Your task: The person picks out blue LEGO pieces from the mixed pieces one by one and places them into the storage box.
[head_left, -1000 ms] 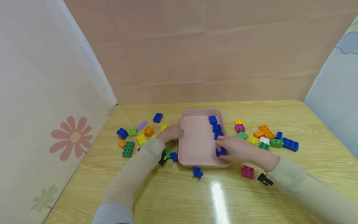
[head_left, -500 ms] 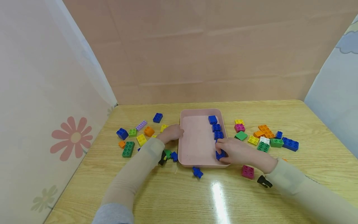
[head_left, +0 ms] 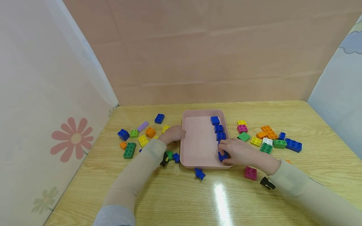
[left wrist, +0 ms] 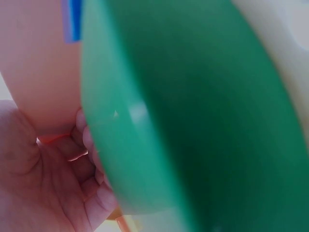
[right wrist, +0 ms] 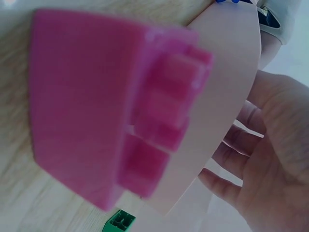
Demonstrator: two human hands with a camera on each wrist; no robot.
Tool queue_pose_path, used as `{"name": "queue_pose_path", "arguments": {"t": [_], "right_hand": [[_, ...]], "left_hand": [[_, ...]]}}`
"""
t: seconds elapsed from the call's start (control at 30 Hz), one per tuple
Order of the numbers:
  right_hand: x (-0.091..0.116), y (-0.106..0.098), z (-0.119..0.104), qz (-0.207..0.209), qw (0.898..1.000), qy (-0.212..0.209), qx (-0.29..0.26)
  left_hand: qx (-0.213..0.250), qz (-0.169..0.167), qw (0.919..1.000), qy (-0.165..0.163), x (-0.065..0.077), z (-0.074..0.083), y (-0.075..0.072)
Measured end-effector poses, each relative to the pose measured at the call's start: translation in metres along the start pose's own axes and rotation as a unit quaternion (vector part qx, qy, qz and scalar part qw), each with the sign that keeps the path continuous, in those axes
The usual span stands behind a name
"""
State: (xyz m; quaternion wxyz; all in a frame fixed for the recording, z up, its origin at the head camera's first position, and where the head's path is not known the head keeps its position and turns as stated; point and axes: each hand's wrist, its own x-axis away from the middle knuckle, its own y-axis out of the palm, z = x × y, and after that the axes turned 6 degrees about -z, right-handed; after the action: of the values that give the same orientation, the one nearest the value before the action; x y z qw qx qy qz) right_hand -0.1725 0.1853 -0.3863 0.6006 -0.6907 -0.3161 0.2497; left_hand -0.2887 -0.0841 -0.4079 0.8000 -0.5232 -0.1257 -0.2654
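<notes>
A shallow pink tray (head_left: 198, 141) stands mid-table with a column of blue bricks (head_left: 219, 128) along its right wall. At the tray's left rim, my left hand (head_left: 173, 134) grips the edge with curled fingers. Inside the near right corner, my right hand (head_left: 240, 152) pinches a blue brick (head_left: 222, 157) between thumb and fingers. That hand partly hides another blue brick behind it. A blurred green piece (left wrist: 178, 111) covers much of the left wrist view. Close to the right wrist camera looms a magenta brick (right wrist: 82, 101), which hides part of the tray.
Mixed bricks lie left of the tray, including a long green brick (head_left: 129, 150) and a blue brick (head_left: 159, 118). More lie right, among them an orange brick (head_left: 269, 132) and a long blue brick (head_left: 293, 145). A small blue figure-shaped piece (head_left: 200, 174) lies before the tray.
My right hand has shifted slightly toward me, and the green plate beside it shows more fully. My left hand stays at the rim.
</notes>
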Motion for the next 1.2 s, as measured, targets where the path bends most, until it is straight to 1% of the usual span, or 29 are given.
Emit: {"name": "queue_pose_path", "arguments": {"t": [0.27,0.53,0.77,1.0,1.2], "right_hand": [[0.001,0.001,0.001,0.002,1.000,0.000,0.007],[0.001,0.000,0.000,0.001,1.000,0.006,-0.005],[0.001,-0.003,-0.001,0.016,1.000,0.008,-0.018],[0.000,-0.007,-0.002,0.009,0.999,0.031,-0.023],[0.002,-0.014,0.002,0.029,0.998,0.041,-0.039]], "left_hand": [[-0.004,0.000,1.0000,-0.002,0.000,0.001,0.000],[-0.002,0.001,1.0000,-0.009,0.001,0.001,0.000],[0.001,0.002,1.0000,-0.008,0.002,0.001,0.000],[-0.006,0.006,1.0000,-0.001,0.001,0.000,0.001],[-0.011,0.008,0.9999,0.003,0.002,0.001,0.000]]}}
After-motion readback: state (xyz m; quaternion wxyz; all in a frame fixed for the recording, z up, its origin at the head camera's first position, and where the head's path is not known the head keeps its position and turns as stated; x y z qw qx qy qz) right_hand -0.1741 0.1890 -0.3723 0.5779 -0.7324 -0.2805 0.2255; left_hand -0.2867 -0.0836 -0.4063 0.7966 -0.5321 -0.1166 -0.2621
